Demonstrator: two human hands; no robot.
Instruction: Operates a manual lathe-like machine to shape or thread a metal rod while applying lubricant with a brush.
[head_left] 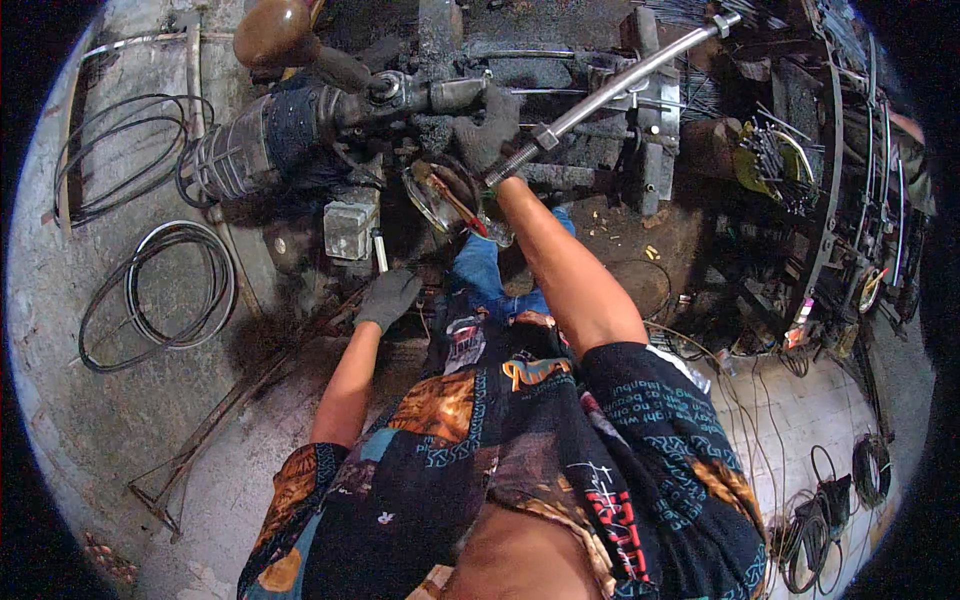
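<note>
My right hand [488, 132], in a dark grey work glove, reaches to the end of a metal fitting [458, 95] on the greasy machine. Its fingers look curled there, but what lies in them is hidden. My left hand [388, 298], also gloved, is lower and to the left, closed around the lower end of a short pale lever [380, 250]. A long steel rod [630, 83] with a nut and thread slants from beside my right wrist toward the upper right. Beneath that wrist is a round tray [428, 204] holding a red-handled tool.
A ribbed motor [235, 150] and a grey box [350, 230] are at left. Coiled cable [185, 285] lies on the floor there. A yellow container of metal rods [775, 160] stands right, near a metal rack [832, 180]. More cords [805, 535] lie lower right.
</note>
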